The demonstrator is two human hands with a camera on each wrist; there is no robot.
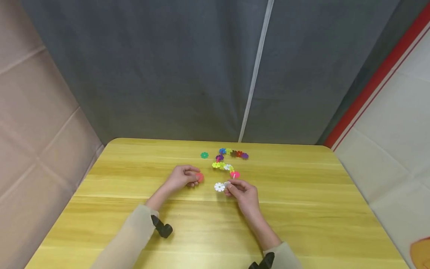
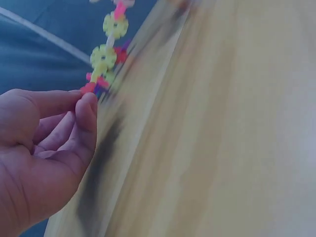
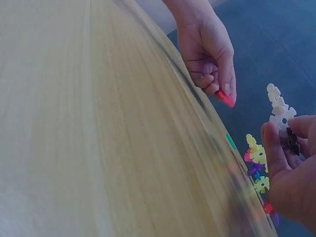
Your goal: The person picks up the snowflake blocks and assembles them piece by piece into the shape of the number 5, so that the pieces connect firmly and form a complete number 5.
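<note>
While the left hand (image 1: 181,177) rests on the yellow wooden table (image 1: 302,209), its curled fingers and thumb pinch a red snowflake disc (image 1: 199,177) at their tips, the disc sticking out toward the right hand (image 1: 244,194). That hand's fingertips pinch a white snowflake disc (image 1: 220,186), which lies nearly flat and juts out leftward from the fingers, toward the red one; the two discs are near each other but apart. In the right wrist view the white disc (image 3: 281,114) shows slotted onto a second white piece, so the pair runs long away from the fingers. Just beyond the right fingertips lies a chain of joined discs (image 1: 228,162) in pink, white, yellow, purple, blue and red, its long axis curving away from both hands. A lone green disc (image 1: 204,155) sits beyond the left fingers, apart from the chain.
</note>
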